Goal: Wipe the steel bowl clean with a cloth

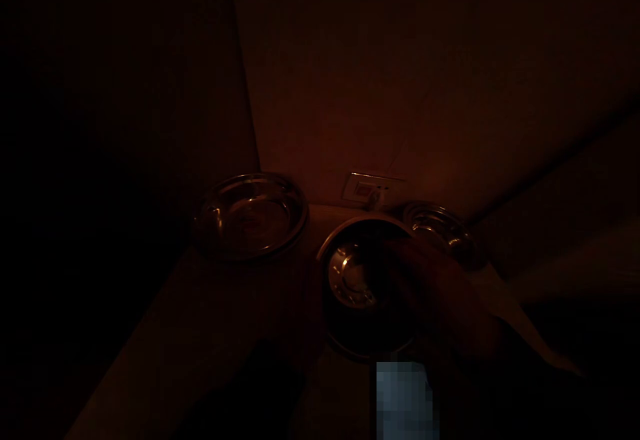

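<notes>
In very dim light, a round, dark-walled vessel [367, 337] with a pale rim stands in the middle of the surface. Inside its rim shows a shiny round metal piece [345, 280]; I cannot make out its kind. My left hand [311, 310] is against or close beside the vessel's left side, its fingers lost in the dark. From the right, my right hand [440, 280] reaches over the vessel, near the metal piece. Its fingertips are in deep shadow, so whether they grip anything is hidden.
A wide steel dish [250, 250] sits at the back left, and another steel dish [443, 213] stands behind my right hand. A socket plate [373, 189] is on the wall [400, 93] behind. A bright pixelated rectangle [404, 400] is in the foreground.
</notes>
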A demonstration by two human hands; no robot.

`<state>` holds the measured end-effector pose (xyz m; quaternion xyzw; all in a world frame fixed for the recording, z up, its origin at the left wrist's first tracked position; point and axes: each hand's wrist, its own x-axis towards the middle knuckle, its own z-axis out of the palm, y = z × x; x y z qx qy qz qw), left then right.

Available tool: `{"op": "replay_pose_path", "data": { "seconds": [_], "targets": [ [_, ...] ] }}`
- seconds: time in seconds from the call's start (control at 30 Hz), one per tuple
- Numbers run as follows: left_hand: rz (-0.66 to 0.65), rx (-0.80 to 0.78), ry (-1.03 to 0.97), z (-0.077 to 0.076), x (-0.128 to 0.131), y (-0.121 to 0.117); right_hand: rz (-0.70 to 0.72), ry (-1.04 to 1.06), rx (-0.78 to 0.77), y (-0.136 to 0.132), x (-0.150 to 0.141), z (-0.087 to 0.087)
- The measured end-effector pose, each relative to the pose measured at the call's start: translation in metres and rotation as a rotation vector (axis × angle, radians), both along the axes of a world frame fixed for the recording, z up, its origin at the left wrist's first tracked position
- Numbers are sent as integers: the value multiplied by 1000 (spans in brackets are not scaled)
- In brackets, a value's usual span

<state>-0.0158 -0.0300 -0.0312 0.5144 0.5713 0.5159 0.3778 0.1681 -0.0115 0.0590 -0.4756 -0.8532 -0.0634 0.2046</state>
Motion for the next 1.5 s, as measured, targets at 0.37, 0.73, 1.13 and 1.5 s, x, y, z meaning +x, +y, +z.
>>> {"op": "replay_pose_path", "data": {
  "seconds": [0.37,0.73,1.13,1.5],
  "targets": [
    [59,-128,-10,4,3,0,3,-227,-16,-3,-5,-6],
    [38,-118,50,5,-1,-3,148,-300,-41,-6,-39,-16],
    [22,-176,157,11,-4,-4,93,-379,10,-10,-41,-19],
    [82,-110,186,0,-3,-3,125,-351,1,-7,-43,-20]
  ]
}}
